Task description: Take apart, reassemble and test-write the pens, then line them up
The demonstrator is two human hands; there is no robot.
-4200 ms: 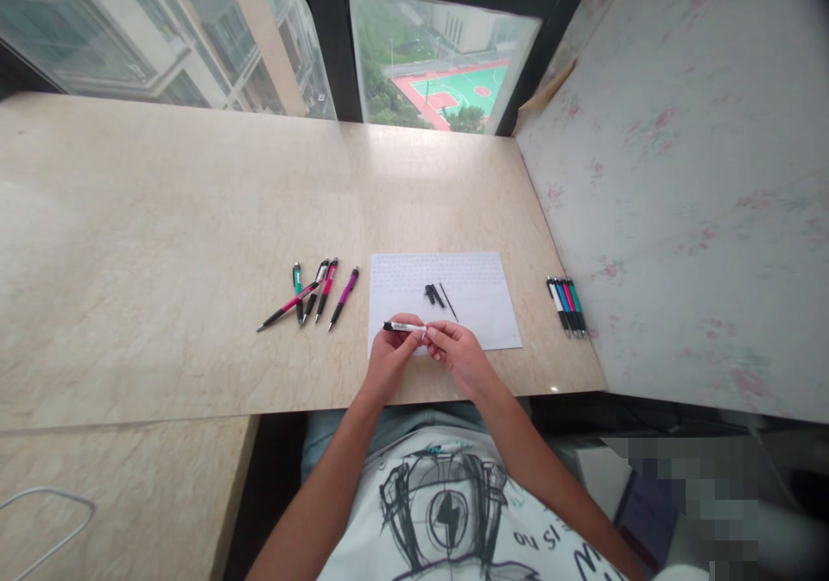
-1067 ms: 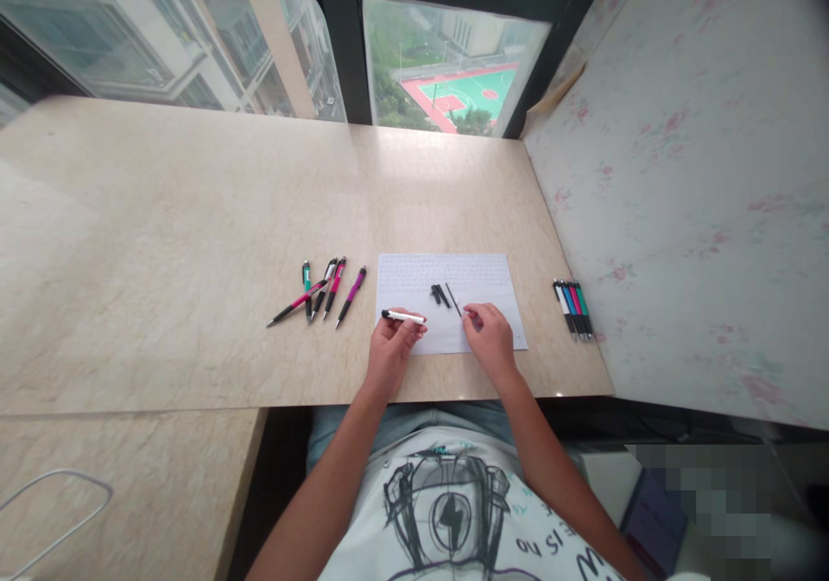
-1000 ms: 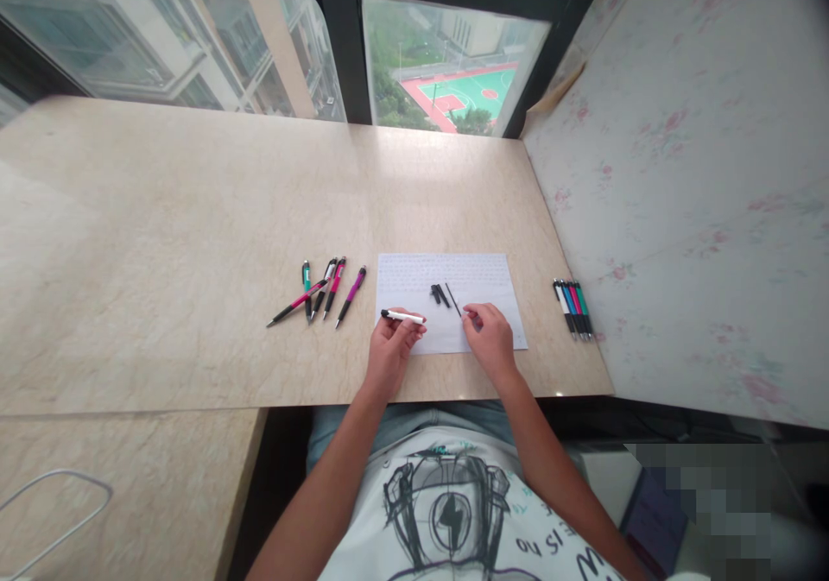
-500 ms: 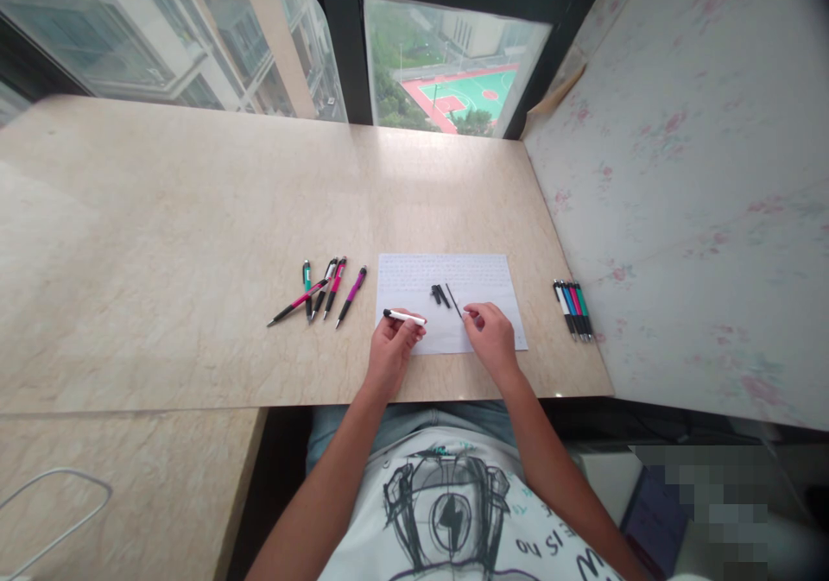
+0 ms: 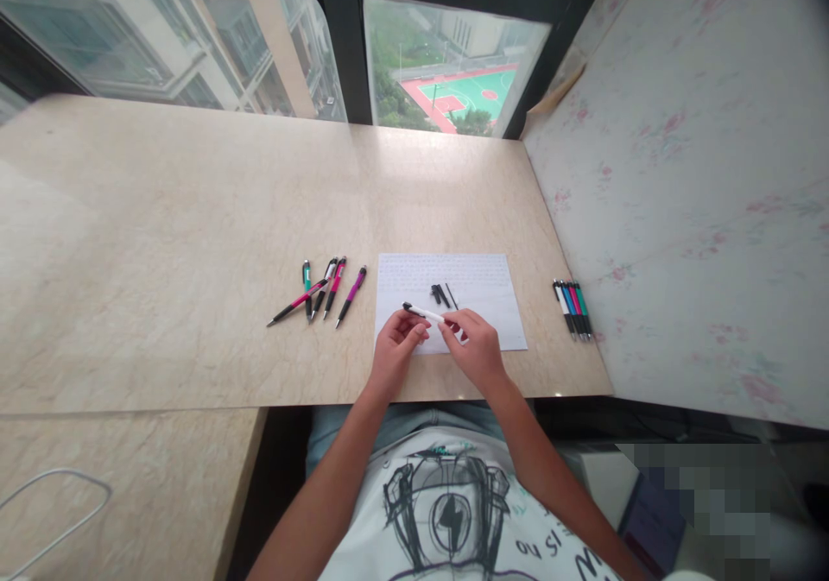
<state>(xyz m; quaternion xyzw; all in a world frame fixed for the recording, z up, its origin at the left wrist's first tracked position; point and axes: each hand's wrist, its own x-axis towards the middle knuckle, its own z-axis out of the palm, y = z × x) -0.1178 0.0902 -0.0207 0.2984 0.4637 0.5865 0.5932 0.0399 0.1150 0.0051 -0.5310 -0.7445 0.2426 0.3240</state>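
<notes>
My left hand pinches a white pen barrel with a black end over a sheet of written paper. My right hand meets the barrel's right end, its fingers pinched there, likely on a thin black refill that I cannot make out clearly. Small black pen parts lie on the paper just beyond my fingers.
Several pens in pink, teal and white lie loose on the marble counter to the left. A tidy row of pens sits at the right by the papered wall. Windows run along the back.
My right hand has come left from the paper to the barrel's end. The long thin black piece is gone from the paper. My left hand tilted the barrel slightly.
</notes>
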